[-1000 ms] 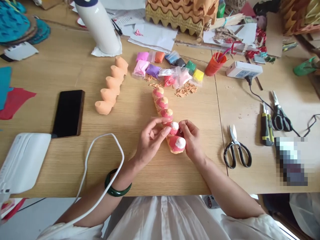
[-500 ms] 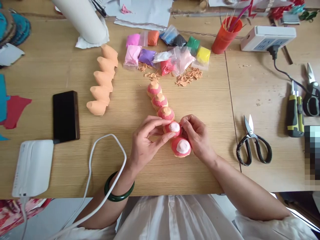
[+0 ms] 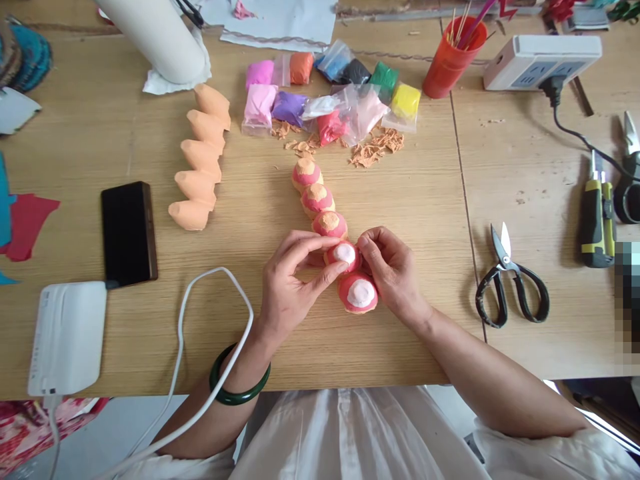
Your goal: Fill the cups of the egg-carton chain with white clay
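An egg-carton strip [image 3: 359, 301] with a row of rounded humps lies slantwise before me. Its humps carry pink modelling clay round their sides. White caps top the two nearest humps, while the farther ones have bare peach-orange tops. My left hand [image 3: 293, 283] grips the second-nearest hump between its thumb and fingers. At that hump's right side, my right hand [image 3: 393, 267] has thumb and forefinger pinched together against the edge; its other fingers curl under, and the fingertips are partly hidden. Another strip [image 3: 200, 157], plain peach-orange, lies to the left.
Bags of coloured clay [image 3: 290, 108] and orange scraps [image 3: 376, 147] lie beyond the strip. Scissors [image 3: 507, 263], a utility knife [image 3: 595, 220] and a power strip [image 3: 545, 63] are on the right. At left are a phone [image 3: 129, 233], a white device [image 3: 67, 337] and a looping white cable [image 3: 250, 313].
The view has shifted slightly. Both hands keep nearly the same hold at the second-nearest hump; nothing is taken up or let go.
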`<state>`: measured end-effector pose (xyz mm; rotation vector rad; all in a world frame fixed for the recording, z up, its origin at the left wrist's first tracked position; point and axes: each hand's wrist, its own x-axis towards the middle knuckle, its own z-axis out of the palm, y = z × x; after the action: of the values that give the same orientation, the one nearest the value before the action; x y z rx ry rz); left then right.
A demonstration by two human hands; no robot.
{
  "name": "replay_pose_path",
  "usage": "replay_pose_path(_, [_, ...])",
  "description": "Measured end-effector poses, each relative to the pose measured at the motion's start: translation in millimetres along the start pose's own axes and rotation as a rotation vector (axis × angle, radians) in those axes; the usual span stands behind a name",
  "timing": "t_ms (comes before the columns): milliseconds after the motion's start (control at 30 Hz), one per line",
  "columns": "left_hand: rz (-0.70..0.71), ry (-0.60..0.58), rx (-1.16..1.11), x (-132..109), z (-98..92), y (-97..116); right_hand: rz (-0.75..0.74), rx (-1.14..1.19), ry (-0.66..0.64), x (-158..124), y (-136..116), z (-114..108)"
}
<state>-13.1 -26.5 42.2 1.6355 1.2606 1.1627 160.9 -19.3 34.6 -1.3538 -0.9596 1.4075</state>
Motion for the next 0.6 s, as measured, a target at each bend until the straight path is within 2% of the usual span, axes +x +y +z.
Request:
replay_pose_path(367, [-0.176,0.050,-0.172,-0.1,2.6,-8.3,0.046,0.055,-0.045,0.9,-2.9,-2.3])
replay_pose_path(600, [-0.174,0.127,-0.154,-1.0,5.9,-10.4,0.077,0.125,0.001,8.2,-7.5,-9.0])
